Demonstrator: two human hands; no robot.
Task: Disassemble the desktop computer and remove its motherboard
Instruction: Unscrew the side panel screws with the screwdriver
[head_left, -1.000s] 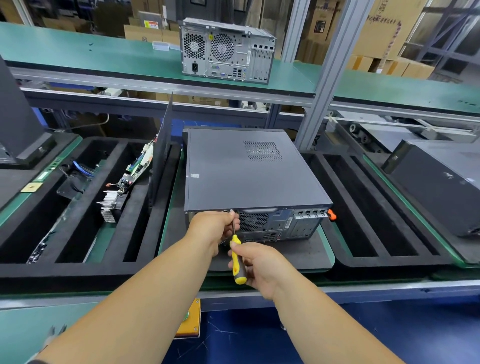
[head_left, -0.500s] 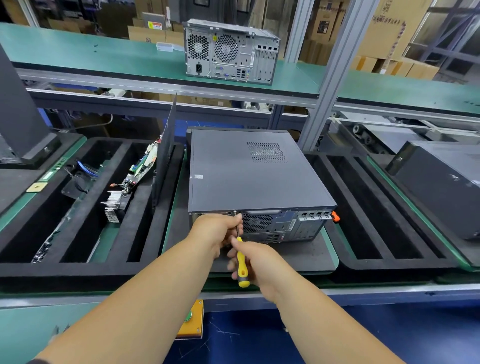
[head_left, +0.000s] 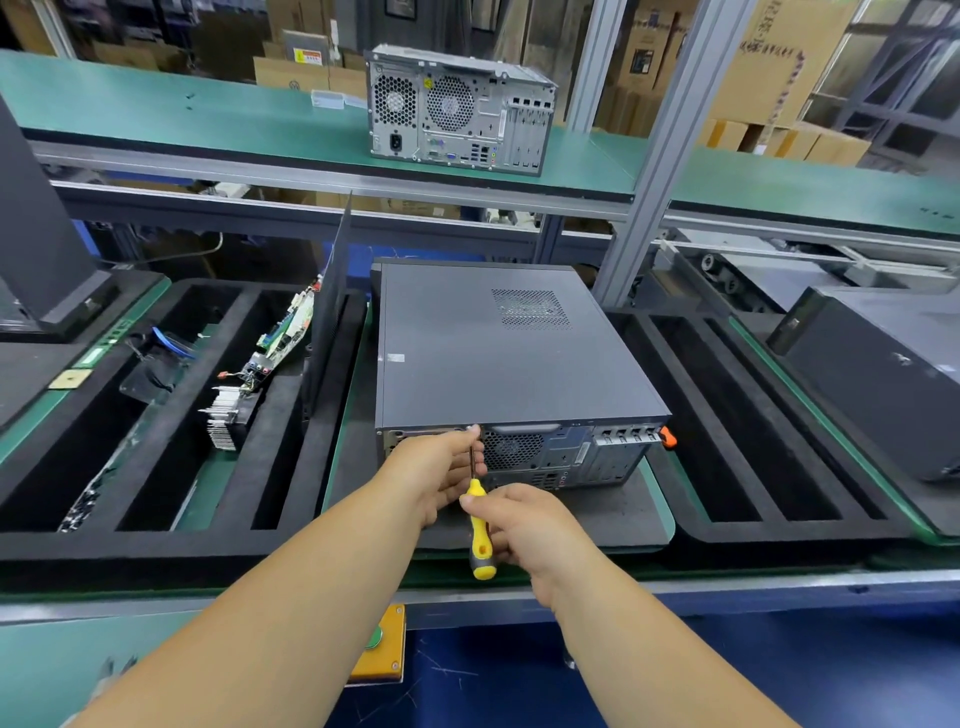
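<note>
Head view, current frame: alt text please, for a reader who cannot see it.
A right hand grips a yellow-handled screwdriver, its tip at a screw on the rear of a dark grey metal desktop computer case; the left hand steadies the shaft.

At the near back panel of the desktop computer (head_left: 514, 343), the right hand (head_left: 524, 525) has slid a little farther down the yellow-handled screwdriver (head_left: 479, 525) over the past second, its thumb now lying across the upper handle, more of the handle's end showing below the fist. The shaft stands steeper, tip at the panel's top-edge screw. The left hand (head_left: 436, 470) has closed in around the shaft near the tip.
</note>
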